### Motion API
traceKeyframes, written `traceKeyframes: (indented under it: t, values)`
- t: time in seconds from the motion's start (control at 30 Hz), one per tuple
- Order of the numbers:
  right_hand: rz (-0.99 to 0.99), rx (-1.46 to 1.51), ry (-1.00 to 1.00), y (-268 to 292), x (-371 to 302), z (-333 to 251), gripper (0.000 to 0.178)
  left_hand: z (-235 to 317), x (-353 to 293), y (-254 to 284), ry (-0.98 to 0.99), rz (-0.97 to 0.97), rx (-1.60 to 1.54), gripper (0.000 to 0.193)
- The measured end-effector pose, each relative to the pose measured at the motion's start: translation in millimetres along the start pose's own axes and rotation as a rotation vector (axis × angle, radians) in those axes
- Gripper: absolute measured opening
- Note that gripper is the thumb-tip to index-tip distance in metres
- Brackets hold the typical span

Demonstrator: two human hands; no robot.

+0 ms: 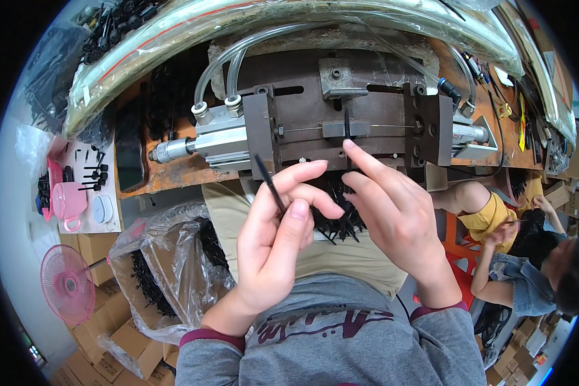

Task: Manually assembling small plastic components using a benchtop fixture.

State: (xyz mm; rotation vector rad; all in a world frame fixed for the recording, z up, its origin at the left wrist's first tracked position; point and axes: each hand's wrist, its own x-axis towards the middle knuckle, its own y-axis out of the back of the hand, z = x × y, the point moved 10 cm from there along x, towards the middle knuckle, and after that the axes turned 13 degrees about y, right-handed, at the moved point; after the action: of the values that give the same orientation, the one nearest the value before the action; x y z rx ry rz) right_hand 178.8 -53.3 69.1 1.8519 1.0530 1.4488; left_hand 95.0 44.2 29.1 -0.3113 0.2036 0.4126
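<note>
My left hand (273,235) is closed with a thin black rod (268,183) between its fingers, its upper end pointing up and left. My right hand (395,222) reaches to the machine's middle, index finger stretched out. That fingertip touches the lower end of a slim black piece (347,122) lying across a small grey metal block (333,130). The other fingers of this hand are bent and apart from the index finger; its thumb is hidden. On my lap, below the machine and partly behind my hands, lies a heap of black thin parts (341,222).
Two air cylinders (222,140) (468,134) with clear hoses flank the dark metal fixture (315,71). To the left are a plastic-lined box (174,257) of black parts, a pink fan (68,283) and a pink cup (69,199). Another person (521,257) sits at the right.
</note>
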Motion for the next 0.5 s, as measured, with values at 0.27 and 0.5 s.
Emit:
traceKeyframes:
  t: [0.27, 0.5]
  values:
    - [-0.103, -0.122, -0.067, -3, 14, 2, 0.024, 1, -1, -14, 0.114, -0.107, -0.242, 0.064]
    - [-0.165, -0.170, -0.088, -4, 14, 4, 0.024, 23, -10, 11, -0.176, 0.083, 0.104, 0.054]
